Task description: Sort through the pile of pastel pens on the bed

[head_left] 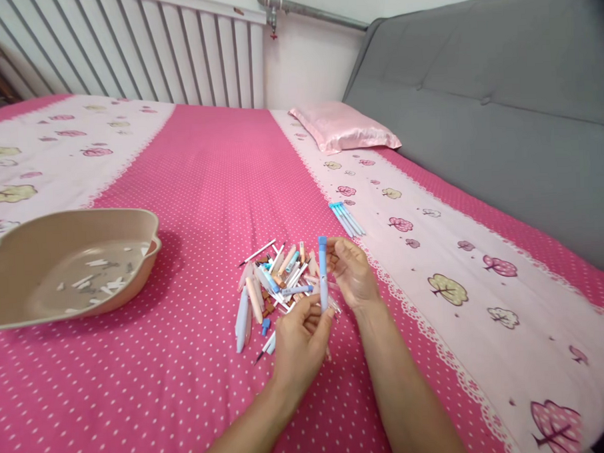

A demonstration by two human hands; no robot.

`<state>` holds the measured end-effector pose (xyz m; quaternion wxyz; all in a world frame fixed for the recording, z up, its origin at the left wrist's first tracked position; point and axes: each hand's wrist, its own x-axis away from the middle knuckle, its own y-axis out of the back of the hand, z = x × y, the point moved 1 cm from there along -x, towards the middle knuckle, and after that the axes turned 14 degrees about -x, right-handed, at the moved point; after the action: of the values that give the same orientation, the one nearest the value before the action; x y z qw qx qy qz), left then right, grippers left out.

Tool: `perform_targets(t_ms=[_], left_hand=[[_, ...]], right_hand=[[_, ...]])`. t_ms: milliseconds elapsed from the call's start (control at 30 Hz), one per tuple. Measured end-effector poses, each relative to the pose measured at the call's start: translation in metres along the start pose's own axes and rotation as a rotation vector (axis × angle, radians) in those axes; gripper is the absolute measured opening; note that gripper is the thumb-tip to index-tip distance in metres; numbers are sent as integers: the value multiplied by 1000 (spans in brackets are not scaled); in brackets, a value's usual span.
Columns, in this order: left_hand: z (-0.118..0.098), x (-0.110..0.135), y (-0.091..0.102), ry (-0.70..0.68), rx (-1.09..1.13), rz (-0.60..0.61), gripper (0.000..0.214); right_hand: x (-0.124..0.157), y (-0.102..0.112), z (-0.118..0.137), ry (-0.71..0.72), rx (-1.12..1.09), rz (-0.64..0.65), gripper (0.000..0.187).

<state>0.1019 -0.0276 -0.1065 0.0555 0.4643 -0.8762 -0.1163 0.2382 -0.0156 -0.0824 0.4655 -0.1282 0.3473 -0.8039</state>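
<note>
Blue pen (323, 272) is held nearly upright at the centre of the frame, its lower end pinched between thumb and fingers of the left hand (303, 334). By its top, the right hand (353, 272) is held with bent fingers; whether the cap is gripped cannot be told. Just left of the pen, a jumbled pile of pen parts (279, 281) is spread on the pink sheet (204, 164). Above the right hand, blue pens (348, 219) are laid side by side. At the left edge, white scraps (84, 283) are contained in a beige basin (28, 255). At upper right, a pink pillow (348, 126) is seen.
</note>
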Motion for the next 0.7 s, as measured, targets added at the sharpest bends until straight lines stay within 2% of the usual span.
perform_targets(t_ms=[167, 333, 700], left_hand=[[2, -9, 9, 53, 55, -102, 32], [2, -12, 13, 55, 80, -152, 36], [-2, -1, 4, -88, -30, -88, 28]], right_hand=[[12, -2, -7, -117, 137, 98, 23], [34, -3, -18, -25, 341, 125, 29], [88, 2, -26, 191, 469, -144, 21]])
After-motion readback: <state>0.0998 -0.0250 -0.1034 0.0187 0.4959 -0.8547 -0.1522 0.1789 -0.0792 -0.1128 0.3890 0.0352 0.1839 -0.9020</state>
